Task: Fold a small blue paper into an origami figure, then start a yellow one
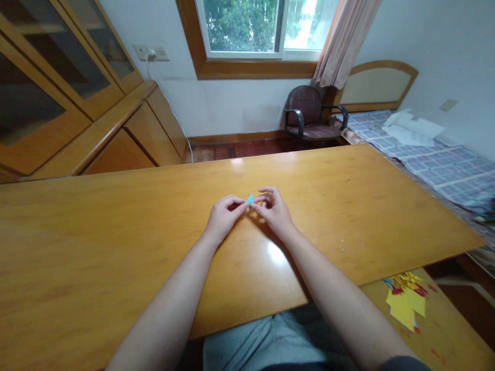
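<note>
A small light-blue piece of folded paper (250, 199) is held up over the middle of the wooden table (116, 247), its pointed tip upward. My left hand (227, 215) pinches its left side between thumb and fingers. On the other side, my right hand (274, 210) grips it with the thumb and a bent finger, while other fingers are raised. The lower part of the paper is hidden behind my fingertips.
Yellow paper sheets (406, 306) and small coloured pieces lie on a lower surface at the right. Beyond the table stand a brown armchair (305, 111) and a bed (433, 154). A wooden cabinet (127, 134) is at the left. Tiny white scraps (342, 250) lie on the tabletop.
</note>
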